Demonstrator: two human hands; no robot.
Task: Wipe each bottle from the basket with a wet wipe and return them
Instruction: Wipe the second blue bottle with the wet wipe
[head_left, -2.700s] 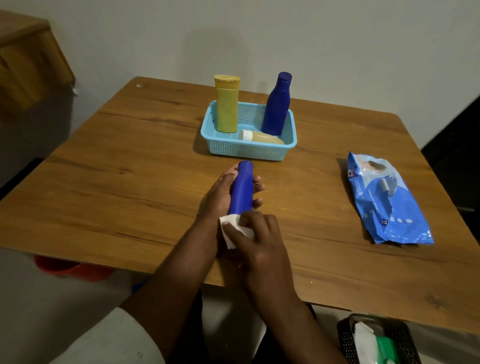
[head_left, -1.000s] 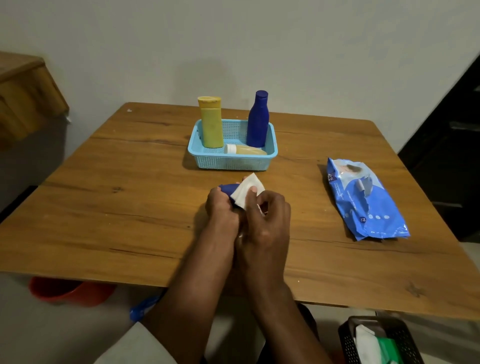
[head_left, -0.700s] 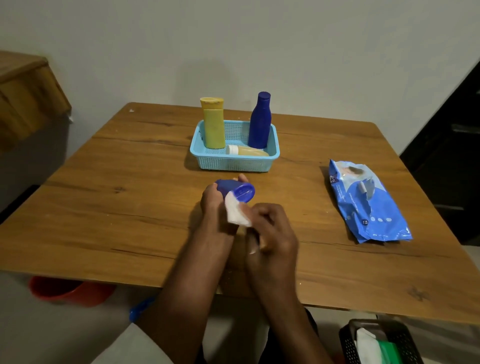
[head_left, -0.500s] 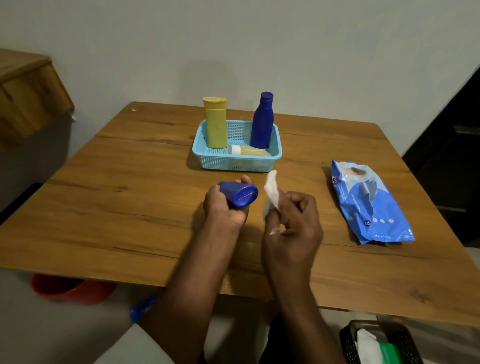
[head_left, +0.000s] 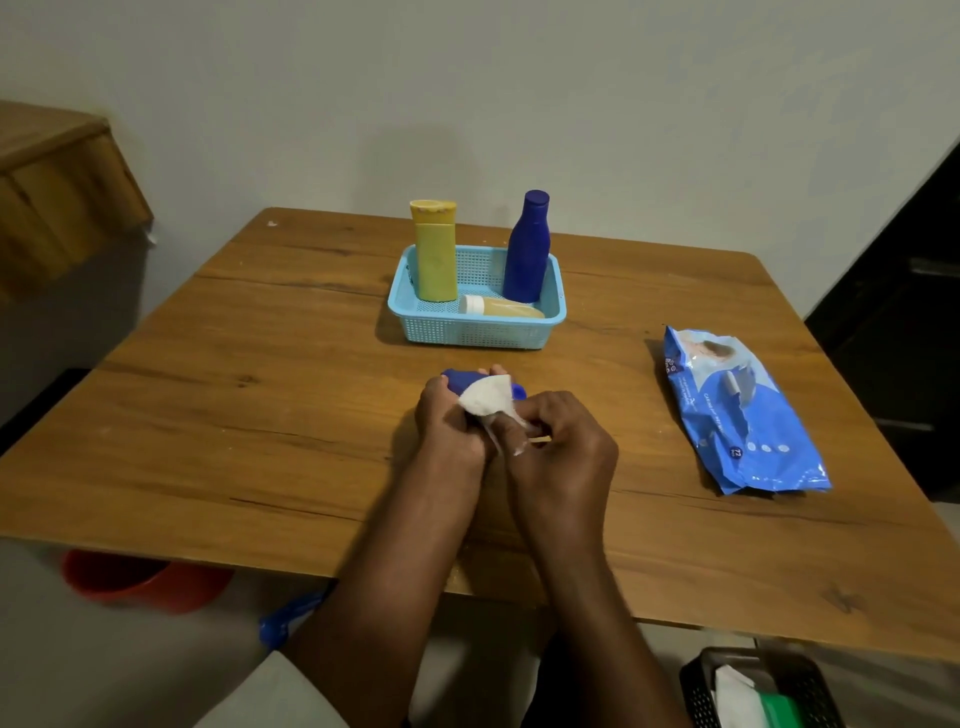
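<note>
Setting: a home room, judged by its domestic furnishings.
Landmark: wooden table (head_left: 260, 415) set against a plain pale wall (head_left: 571, 104).
On the table: light blue plastic basket (head_left: 475, 330) holding toiletry bottles; pack of wet wipes (head_left: 743, 415) to its right.
Left of the table: wooden furniture (head_left: 57, 182).
Under the table's near edge: red tub (head_left: 140, 582); black bin (head_left: 769, 686).
</note>
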